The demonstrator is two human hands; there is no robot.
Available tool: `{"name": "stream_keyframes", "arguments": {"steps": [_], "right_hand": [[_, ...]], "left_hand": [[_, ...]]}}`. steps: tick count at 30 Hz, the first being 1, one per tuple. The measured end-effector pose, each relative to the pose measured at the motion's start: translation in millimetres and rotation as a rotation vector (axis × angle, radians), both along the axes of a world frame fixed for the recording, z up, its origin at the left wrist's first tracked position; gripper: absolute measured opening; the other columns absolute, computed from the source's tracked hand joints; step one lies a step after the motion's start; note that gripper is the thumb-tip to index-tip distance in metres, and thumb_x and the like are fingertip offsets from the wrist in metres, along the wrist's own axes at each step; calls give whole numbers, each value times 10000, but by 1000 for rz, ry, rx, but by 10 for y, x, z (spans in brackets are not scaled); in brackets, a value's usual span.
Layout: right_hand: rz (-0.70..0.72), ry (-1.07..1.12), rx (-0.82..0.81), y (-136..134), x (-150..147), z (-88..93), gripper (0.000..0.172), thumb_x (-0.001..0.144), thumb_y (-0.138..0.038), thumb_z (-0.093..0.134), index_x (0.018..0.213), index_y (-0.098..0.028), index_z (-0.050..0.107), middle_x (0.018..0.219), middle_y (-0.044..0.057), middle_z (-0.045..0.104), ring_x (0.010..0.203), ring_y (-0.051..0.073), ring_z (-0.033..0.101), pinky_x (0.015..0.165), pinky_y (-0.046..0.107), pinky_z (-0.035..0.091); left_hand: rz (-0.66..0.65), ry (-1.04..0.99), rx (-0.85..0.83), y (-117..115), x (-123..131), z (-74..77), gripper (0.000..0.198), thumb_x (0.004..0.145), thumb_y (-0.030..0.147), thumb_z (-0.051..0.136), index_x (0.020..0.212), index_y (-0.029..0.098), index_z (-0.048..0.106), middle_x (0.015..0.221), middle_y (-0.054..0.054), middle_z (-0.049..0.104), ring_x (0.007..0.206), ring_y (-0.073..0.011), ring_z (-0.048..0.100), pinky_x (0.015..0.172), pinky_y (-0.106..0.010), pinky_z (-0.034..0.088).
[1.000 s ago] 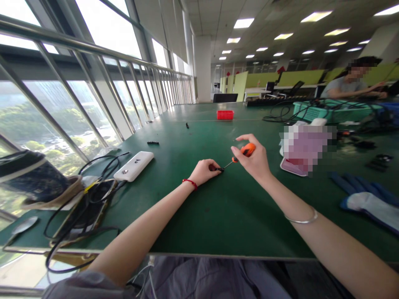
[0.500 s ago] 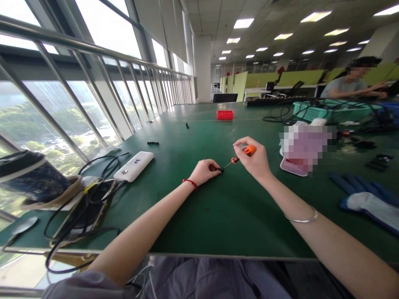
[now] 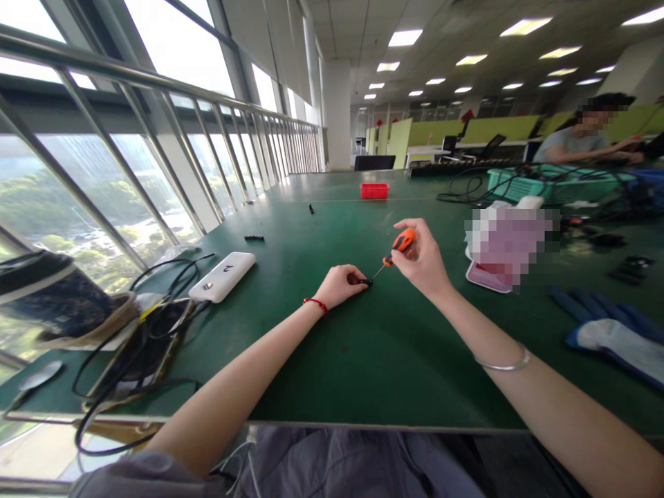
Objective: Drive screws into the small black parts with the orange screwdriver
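Note:
Between the fingertips of my left hand (image 3: 339,285) is a small black part (image 3: 366,281), pinched close to the green tabletop (image 3: 332,360). What kind of part it is I cannot make out, and the fingers hide much of it. My right hand (image 3: 424,259) grips an orange and black screwdriver (image 3: 403,240) by its handle, thumb on one side and a finger lifted off at the top. The screwdriver slants down to the left, its thin metal shaft meeting the end of the black part.
To the left lie a white power bank (image 3: 223,277), black cables and a dark cup (image 3: 52,297). A red basket (image 3: 374,191) stands farther back, near small black pieces (image 3: 254,238). At right are a blue-white glove (image 3: 612,339), a blurred-out pink item and a teal basket (image 3: 560,185). A person sits beyond.
My right hand has shifted its fingers on the handle, and the screwdriver now stands more steeply. My left hand and the black part have stayed in place.

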State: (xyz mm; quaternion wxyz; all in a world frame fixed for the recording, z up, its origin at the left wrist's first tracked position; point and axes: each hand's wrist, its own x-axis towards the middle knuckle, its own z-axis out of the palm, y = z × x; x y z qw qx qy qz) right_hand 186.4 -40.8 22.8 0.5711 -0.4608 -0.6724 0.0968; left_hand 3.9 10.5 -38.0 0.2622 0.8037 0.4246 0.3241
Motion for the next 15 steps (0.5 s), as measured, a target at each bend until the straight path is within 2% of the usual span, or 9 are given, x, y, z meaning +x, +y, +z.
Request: {"name": "stream_keyframes", "arguments": {"steps": [2, 4, 7, 9, 12, 13, 15], "right_hand": [[-35, 2, -8, -12, -5, 3, 354, 676, -309, 621, 1006, -221, 524, 614, -57, 484, 494, 113, 451, 505, 245, 371], [-94, -20, 2, -27, -11, 14, 227, 704, -362, 612, 870, -216, 561, 586, -48, 478, 502, 117, 461, 535, 256, 378], [-50, -43, 5, -38, -13, 28, 142, 748, -347, 561, 743, -205, 568, 566, -38, 473, 505, 111, 458, 560, 260, 382], [29, -35, -3, -33, -9, 25, 146, 726, -287, 566, 848, -207, 571, 588, -48, 472, 496, 103, 443, 541, 249, 380], [56, -15, -13, -18, -1, 7, 385, 669, -262, 611, 1039, -219, 511, 652, -57, 491, 497, 100, 445, 498, 235, 369], [35, -12, -18, -14, 0, 2, 405, 666, -283, 625, 1048, -223, 505, 652, -58, 494, 496, 103, 452, 492, 235, 367], [-26, -18, -25, -11, -1, -2, 311, 686, -349, 628, 959, -224, 544, 612, -56, 491, 495, 110, 470, 511, 243, 377]], "left_hand": [[-4, 0, 1, -1, 0, 2, 135, 692, 235, 669, 783, 137, 683, 758, -40, 687, 675, -137, 614, 635, -234, 504], [-4, 2, -3, -3, 0, 5, 135, 693, 238, 668, 785, 140, 684, 759, -39, 687, 677, -136, 616, 640, -233, 506], [-1, 3, -9, 0, 1, 6, 135, 693, 243, 670, 781, 140, 683, 752, -37, 686, 672, -134, 614, 639, -233, 506], [0, -1, -13, 3, 3, 2, 141, 692, 246, 672, 780, 136, 682, 755, -41, 686, 674, -136, 613, 639, -235, 506], [2, -8, -17, 5, 2, -2, 149, 688, 245, 675, 783, 130, 680, 760, -45, 685, 675, -138, 612, 634, -237, 504], [1, -8, -17, 4, 1, -1, 147, 689, 243, 674, 784, 131, 680, 757, -44, 684, 673, -137, 611, 633, -237, 503], [-4, -7, -15, -1, -1, 4, 142, 692, 240, 670, 786, 135, 681, 753, -40, 683, 671, -134, 610, 635, -236, 503]]}}
